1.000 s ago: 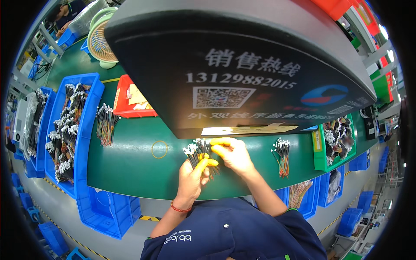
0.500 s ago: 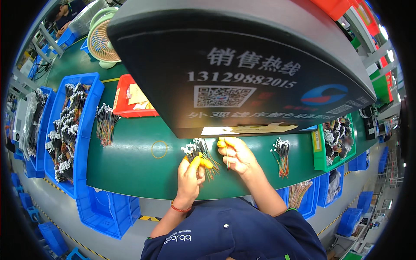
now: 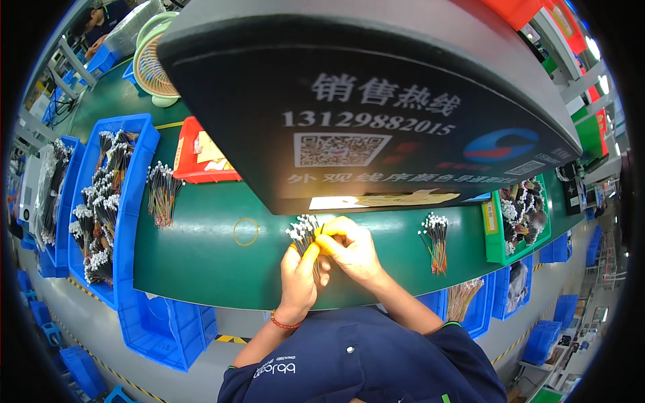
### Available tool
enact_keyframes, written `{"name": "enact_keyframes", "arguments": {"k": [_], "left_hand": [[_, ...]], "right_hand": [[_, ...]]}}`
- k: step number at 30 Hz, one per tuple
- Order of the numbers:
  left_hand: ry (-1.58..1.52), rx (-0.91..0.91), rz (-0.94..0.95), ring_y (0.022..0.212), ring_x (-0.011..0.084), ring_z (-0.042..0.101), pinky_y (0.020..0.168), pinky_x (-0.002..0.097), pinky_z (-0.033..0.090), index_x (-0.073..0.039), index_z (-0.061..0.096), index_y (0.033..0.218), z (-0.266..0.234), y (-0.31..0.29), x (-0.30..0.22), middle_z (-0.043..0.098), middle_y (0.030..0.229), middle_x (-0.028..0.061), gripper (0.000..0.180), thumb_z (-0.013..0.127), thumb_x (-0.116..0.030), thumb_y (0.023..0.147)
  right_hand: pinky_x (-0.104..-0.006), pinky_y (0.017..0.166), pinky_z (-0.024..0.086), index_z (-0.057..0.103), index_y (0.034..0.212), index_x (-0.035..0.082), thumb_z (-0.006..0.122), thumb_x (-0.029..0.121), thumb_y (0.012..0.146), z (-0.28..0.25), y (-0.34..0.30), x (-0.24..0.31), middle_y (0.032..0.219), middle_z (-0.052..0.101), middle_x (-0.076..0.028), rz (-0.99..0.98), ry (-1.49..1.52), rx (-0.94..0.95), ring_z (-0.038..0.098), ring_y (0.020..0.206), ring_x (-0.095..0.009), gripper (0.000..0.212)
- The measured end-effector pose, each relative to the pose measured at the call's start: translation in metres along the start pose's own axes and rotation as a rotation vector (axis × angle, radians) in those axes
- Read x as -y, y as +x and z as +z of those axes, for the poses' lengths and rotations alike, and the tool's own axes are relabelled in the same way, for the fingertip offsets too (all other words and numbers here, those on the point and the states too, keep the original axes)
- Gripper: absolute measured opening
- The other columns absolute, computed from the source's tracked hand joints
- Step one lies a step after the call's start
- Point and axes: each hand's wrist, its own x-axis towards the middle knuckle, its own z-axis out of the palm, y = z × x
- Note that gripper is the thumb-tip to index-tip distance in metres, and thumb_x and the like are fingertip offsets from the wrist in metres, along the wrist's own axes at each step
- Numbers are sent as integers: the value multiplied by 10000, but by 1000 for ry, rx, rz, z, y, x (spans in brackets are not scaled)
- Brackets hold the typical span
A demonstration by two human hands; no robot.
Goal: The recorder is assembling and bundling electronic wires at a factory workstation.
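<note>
In front of me, my left hand (image 3: 297, 279) is closed around a bundle of thin wire cables (image 3: 302, 227). White connectors fan out at its top, dark sleeving below them. Yellow cots cover some fingertips of both hands. Against the bundle's right side, my right hand (image 3: 354, 252) is pinched, its fingertips meeting those of the left. A short dark piece of cable shows between them; the rest is hidden by the fingers. To the right lies another cable bundle (image 3: 437, 243) on the green table (image 3: 201, 262), and a third bundle (image 3: 163, 193) lies to the left.
A black box-shaped machine (image 3: 376, 87) overhangs the work spot, lit underneath. Blue bins (image 3: 127, 232) with cables stand left, a green bin (image 3: 500, 252) right, a red tray (image 3: 201, 176) behind. A yellow rubber band (image 3: 246, 232) lies on the table. A fan (image 3: 153, 67) stands far left.
My right hand has moved left, bringing the single cable it held apart up against the bundle. My left hand has shifted slightly right and its thumb has come up to the right fingertips.
</note>
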Motion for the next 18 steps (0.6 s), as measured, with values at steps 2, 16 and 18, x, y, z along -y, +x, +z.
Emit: {"name": "enact_keyframes", "arguments": {"k": [2, 16, 18], "left_hand": [[-41, -97, 0, 469, 67, 447, 339, 169, 334, -44, 470, 957, 6, 0, -4, 535, 688, 51, 133, 428, -133, 869], [12, -47, -59, 512, 35, 449, 355, 143, 330, -24, 483, 895, 2, 0, -11, 588, 741, 59, 86, 468, -89, 841], [18, -37, -57, 516, 35, 453, 361, 143, 335, -26, 482, 889, 1, 0, -10, 594, 752, 67, 82, 469, -94, 845]], "right_hand": [[-174, 403, 331, 551, 780, 8, 566, 139, 794, -10, 7, 15, 665, 484, -21, 308, 212, 21, 392, 462, -35, 133], [-143, 273, 236, 503, 714, 6, 458, 160, 841, -30, 22, 4, 583, 433, -14, 832, 928, -51, 290, 392, -28, 204], [-142, 276, 232, 502, 713, 5, 459, 158, 841, -27, 23, 4, 581, 429, -11, 825, 918, -68, 290, 395, -26, 204]]}}
